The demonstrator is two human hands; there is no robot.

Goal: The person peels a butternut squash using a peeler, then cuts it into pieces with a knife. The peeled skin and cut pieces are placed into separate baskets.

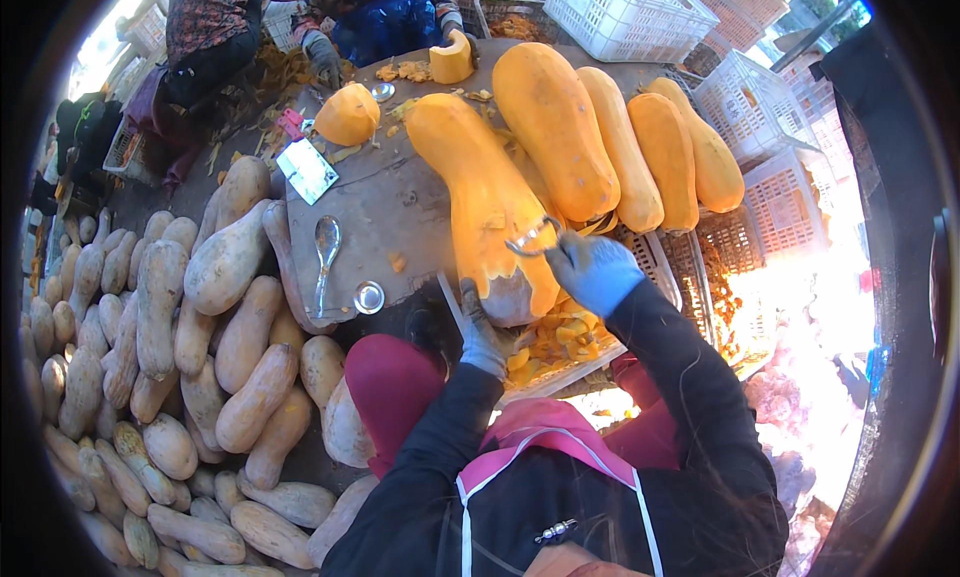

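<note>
A long butternut-type squash (482, 192) lies with its far part on the table and its near end toward me. Most of its skin is gone, showing orange flesh; a greyish patch of rind stays on the near end. My left hand (481, 329), in a grey glove, presses against the left side of that end, fingers partly hidden. In my gloved right hand (596, 267) is a peeler (531, 239), its curved metal head against the squash's upper right side. Orange peelings (556, 339) fill a crate under the near end.
Peeled squashes (553, 127) line the table's right. On the table (390, 212) lie a spoon (326, 257), a small metal bowl (369, 297) and a cut squash piece (347, 114). Unpeeled squashes (245, 352) heap at left. Across, a co-worker's gloved hand (322, 59) rests near a hollowed piece.
</note>
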